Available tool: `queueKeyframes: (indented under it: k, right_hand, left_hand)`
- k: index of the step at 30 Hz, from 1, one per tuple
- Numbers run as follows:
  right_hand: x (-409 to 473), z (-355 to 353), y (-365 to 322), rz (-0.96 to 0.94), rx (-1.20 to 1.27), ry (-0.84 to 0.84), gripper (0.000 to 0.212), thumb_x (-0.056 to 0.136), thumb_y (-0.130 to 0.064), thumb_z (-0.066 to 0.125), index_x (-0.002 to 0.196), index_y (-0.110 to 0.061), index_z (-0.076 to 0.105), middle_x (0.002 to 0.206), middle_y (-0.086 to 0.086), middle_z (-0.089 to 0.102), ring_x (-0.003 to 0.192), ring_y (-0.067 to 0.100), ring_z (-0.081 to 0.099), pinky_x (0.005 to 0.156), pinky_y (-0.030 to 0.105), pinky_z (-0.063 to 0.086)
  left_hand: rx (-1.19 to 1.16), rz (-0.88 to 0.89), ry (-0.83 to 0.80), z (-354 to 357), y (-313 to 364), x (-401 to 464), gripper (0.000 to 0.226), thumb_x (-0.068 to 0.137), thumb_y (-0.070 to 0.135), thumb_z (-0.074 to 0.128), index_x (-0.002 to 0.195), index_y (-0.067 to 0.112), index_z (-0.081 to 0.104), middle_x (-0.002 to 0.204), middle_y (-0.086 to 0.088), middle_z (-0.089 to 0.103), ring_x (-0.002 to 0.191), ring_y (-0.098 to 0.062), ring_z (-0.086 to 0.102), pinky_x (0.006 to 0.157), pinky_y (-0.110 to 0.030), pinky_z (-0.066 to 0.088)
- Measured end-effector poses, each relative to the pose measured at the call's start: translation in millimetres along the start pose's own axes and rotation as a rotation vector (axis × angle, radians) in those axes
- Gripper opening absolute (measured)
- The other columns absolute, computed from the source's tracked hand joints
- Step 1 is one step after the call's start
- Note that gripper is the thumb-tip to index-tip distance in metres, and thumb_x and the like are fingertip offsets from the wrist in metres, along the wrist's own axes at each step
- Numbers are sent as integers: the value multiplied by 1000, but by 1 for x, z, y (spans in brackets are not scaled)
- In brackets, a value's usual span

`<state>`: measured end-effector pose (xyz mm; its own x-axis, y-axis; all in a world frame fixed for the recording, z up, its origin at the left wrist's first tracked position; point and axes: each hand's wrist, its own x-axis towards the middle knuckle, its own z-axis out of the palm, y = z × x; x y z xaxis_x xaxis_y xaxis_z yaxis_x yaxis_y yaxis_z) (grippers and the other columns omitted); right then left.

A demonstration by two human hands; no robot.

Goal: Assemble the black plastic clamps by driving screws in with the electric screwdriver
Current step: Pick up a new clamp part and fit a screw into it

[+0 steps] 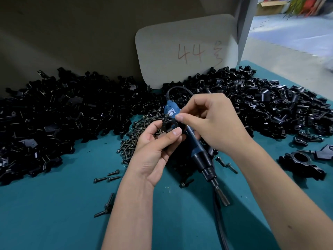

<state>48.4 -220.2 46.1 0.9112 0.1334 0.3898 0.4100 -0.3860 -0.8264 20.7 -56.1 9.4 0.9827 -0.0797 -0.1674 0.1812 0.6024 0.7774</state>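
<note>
Teal worktop at centre: our left hand grips the ring-shaped black plastic clamp, right hand fingers pinching a small dark screw at its twelve o'clock, so we should seat it straight before lifting the blue electric screwdriver.

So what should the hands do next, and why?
Probably pick up the electric screwdriver. The left hand grips a black clamp, the right hand pinches at a screw on it, and the tool lies unheld on the table.
</note>
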Motion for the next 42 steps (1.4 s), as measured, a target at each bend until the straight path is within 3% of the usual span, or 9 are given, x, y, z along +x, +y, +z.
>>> queueKeyframes:
  k: [7,16,21,25,30,34,37,40,42]
  right_hand:
    - [-2,4,2,243,565,-158,12,98,-15,70,99,-18,82,78,2,58,60,8,41,47,20,33]
    - [-2,12,-6,364,817,-196,17,72,-22,80,82,-13,69,69,-4,56,49,2,44,41,13,32]
    - [-5,13,-7,322,828,-270,30,85,-36,69,104,-15,80,65,-9,54,53,2,41,45,14,31]
    - [-4,19,-12,332,820,-144,16,78,-30,76,81,-14,76,62,-7,60,49,2,46,41,13,32]
    - [-6,26,-11,357,756,-28,31,65,-37,84,69,-21,57,59,-9,52,48,2,45,40,13,31]
    - [-7,19,-10,313,815,-185,19,97,-29,67,103,-17,80,70,-3,56,56,5,46,47,17,36]
    - [-7,21,-12,313,794,-154,17,100,-17,65,99,-13,82,75,3,61,57,5,48,47,16,37]
    - [-6,26,-17,339,814,-74,7,86,-17,76,83,-12,73,59,-9,60,49,2,49,43,14,34]
    - [-7,28,-17,365,817,-33,19,79,-20,81,75,-16,64,61,-6,59,50,5,48,41,15,32]
  left_hand:
    - [-242,-64,-49,2,0,1,19,72,-3,78,86,9,83,93,-15,77,76,-18,75,64,-17,60]
    - [-266,-69,-115,7,0,-1,18,63,-2,84,76,11,83,88,-12,76,76,-18,75,63,-16,59]
    - [-264,-51,-133,4,2,0,25,53,3,87,77,11,83,88,-14,77,74,-16,75,64,-15,59]
    - [-243,-51,-128,3,2,0,26,54,4,87,78,13,83,86,-11,76,73,-15,74,63,-15,58]
    - [-247,-48,-67,4,-1,3,81,52,1,88,129,7,63,97,-14,76,77,-18,74,65,-18,60]
    - [-293,-31,-100,-1,2,3,21,68,-4,82,86,7,82,91,-15,76,74,-17,75,64,-17,60]
    - [-273,-24,-104,-3,3,2,18,72,-2,77,84,10,83,89,-13,76,73,-15,75,64,-16,59]
    - [-243,-22,-81,0,3,1,55,57,2,88,110,8,74,93,-13,76,76,-16,74,65,-17,59]
    - [-230,-8,-44,1,1,2,80,60,2,86,135,6,59,99,-13,76,79,-16,74,67,-18,59]
